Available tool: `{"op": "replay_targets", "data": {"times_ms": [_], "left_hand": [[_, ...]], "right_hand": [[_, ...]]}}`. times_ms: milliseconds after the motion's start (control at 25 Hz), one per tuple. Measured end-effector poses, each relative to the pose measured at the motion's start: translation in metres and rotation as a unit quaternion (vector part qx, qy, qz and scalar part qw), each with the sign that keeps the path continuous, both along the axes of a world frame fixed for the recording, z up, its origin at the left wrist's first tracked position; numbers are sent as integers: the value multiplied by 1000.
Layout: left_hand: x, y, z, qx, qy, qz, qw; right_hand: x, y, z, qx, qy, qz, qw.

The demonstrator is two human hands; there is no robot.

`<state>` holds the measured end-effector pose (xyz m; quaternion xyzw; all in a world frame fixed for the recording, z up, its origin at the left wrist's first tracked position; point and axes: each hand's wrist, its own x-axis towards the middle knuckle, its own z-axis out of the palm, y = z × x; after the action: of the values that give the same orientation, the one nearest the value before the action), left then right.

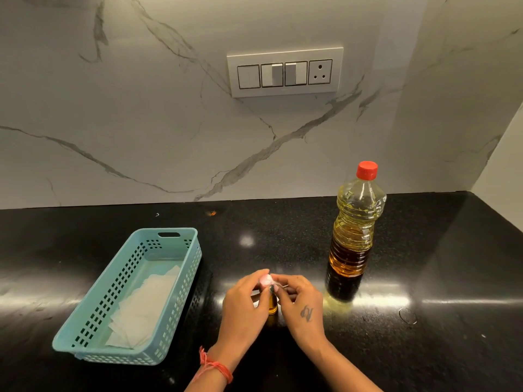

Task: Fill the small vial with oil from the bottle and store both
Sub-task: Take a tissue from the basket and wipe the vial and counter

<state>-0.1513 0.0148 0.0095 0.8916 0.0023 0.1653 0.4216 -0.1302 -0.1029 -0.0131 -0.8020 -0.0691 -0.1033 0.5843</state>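
Home kitchen: granite counter (113,222), oil bottle (353,236)

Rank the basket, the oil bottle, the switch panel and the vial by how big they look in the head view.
1. basket, largest.
2. and 3. oil bottle and switch panel: unsure, since the panel is farther back on the wall.
4. vial, smallest, mostly hidden between the left hand and right hand.
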Motion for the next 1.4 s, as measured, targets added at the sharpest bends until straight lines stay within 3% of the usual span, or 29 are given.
{"op": "replay_targets", "data": {"times_ms": [360,560,760,1200,1400], "left_hand": [[0,2,0,9,-7,4,1000],[-7,4,2,1,1,3,1000],[-12,4,0,-26,-7,7,1000],[-17,3,1,-55,-5,33,998],[-18,5,-1,-57,-13,31,998]], "right_hand": [[4,1,-8,-4,3,2,1000],[16,-9,-8,20,119,43,992],[3,-4,1,9,26,54,998],[8,-10,-5,2,122,80,989],[-4,-8,-4,-3,24,66,998]]}}
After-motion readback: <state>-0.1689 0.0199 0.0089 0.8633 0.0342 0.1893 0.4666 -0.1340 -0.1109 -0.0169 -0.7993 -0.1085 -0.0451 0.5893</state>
